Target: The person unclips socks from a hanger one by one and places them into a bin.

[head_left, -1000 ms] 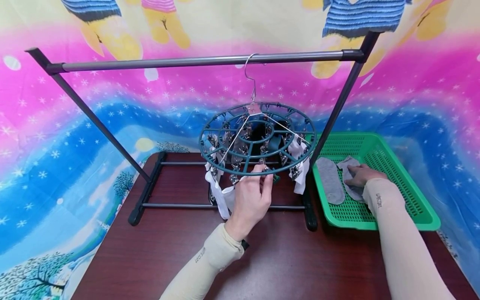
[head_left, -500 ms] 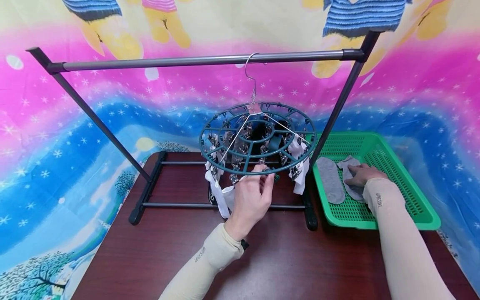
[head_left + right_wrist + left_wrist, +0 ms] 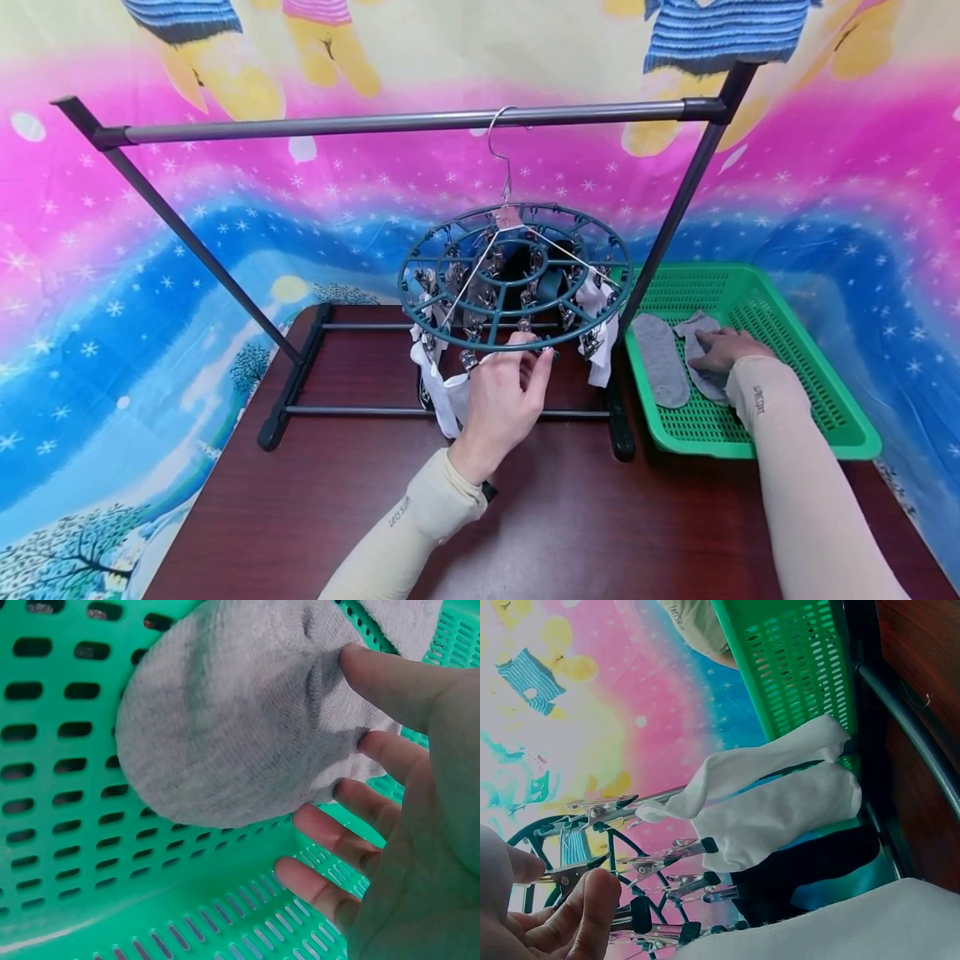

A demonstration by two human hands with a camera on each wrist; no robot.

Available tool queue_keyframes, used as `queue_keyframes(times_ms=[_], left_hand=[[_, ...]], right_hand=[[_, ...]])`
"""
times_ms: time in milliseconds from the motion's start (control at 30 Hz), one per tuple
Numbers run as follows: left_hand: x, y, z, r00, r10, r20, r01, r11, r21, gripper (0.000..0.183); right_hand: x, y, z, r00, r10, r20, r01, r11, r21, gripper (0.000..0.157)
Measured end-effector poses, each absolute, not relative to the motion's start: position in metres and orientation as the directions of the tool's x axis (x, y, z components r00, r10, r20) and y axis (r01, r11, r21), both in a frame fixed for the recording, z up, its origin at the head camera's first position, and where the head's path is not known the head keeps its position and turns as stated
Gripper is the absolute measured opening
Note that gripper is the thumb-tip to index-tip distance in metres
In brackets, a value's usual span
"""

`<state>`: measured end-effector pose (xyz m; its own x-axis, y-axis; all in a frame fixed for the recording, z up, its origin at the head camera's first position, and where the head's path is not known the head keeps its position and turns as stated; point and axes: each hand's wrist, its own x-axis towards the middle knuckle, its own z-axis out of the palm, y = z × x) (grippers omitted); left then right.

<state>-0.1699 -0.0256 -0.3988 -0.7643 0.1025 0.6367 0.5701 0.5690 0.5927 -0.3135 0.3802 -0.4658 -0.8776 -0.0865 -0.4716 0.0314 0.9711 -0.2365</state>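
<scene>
Head view: where's the L hand (image 3: 501,396) rn?

At the near edge of the round hanger (image 3: 495,325), fingertips partly hidden. L wrist view's clearer: thumb & a finger clamped on a metal clip (image 3: 564,879), one each side. Can't tell if the clip's own ends are parted.

OK, & the R hand (image 3: 727,350)?

Inside the green basket (image 3: 697,451), over a grey sock (image 3: 711,387). R wrist view: thumb & fingers apart, w/ thumb and index tips touching the fabric, afaict. Can't tell if any tip is tucked under it.

Anything else in there?

Yep, a 2nd grey sock (image 3: 662,362), flat, just beside the 1st, along the basket's L edge.

What's on the hanger?

White socks (image 3: 600,367) clipped at its R & L edges, hanging down. Some dark cloth (image 3: 810,862) hangs next to the white in the L wrist view; exact shape's unclear.

Where's it all standing?

Hanger's hooked on the top bar of the black rack (image 3: 405,123), approx. mid-bar. Rack stands toward the far edge of the table (image 3: 585,517); basket's just R of it, nr the table's R edge. Patterned backdrop (image 3: 360,192) behind.
</scene>
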Motion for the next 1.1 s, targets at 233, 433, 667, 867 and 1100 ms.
queue_keyframes(times_ms=[233, 433, 667, 867, 1100], left_hand=[[-0.165, -0.028, -0.400, -0.784, 0.130, 0.607, 0.558, 0.576, 0.598, 0.033], [-0.154, -0.035, -0.396, -0.787, 0.182, 0.590, 0.582, 0.539, 0.609, 0.044], [-0.136, -0.045, -0.393, -0.654, 0.325, 0.683, 0.728, 0.518, 0.449, 0.031], [-0.135, -0.073, -0.383, -0.218, 0.375, 0.901, 0.878, 0.478, 0.013, 0.017], [-0.159, -0.120, -0.366, -0.106, 0.228, 0.968, 0.753, 0.654, -0.072, 0.041]], right_hand=[[-0.314, 0.378, -0.465, -0.874, -0.102, -0.475, 0.027, 0.966, -0.259, 0.092], [-0.311, 0.369, -0.456, -0.865, -0.131, -0.484, 0.023, 0.954, -0.299, 0.086], [-0.312, 0.382, -0.450, -0.863, -0.153, -0.482, 0.014, 0.946, -0.325, 0.090], [-0.315, 0.387, -0.442, -0.879, -0.198, -0.433, -0.039, 0.937, -0.348, 0.092], [-0.301, 0.383, -0.414, -0.921, -0.225, -0.317, -0.093, 0.919, -0.382, 0.087]])
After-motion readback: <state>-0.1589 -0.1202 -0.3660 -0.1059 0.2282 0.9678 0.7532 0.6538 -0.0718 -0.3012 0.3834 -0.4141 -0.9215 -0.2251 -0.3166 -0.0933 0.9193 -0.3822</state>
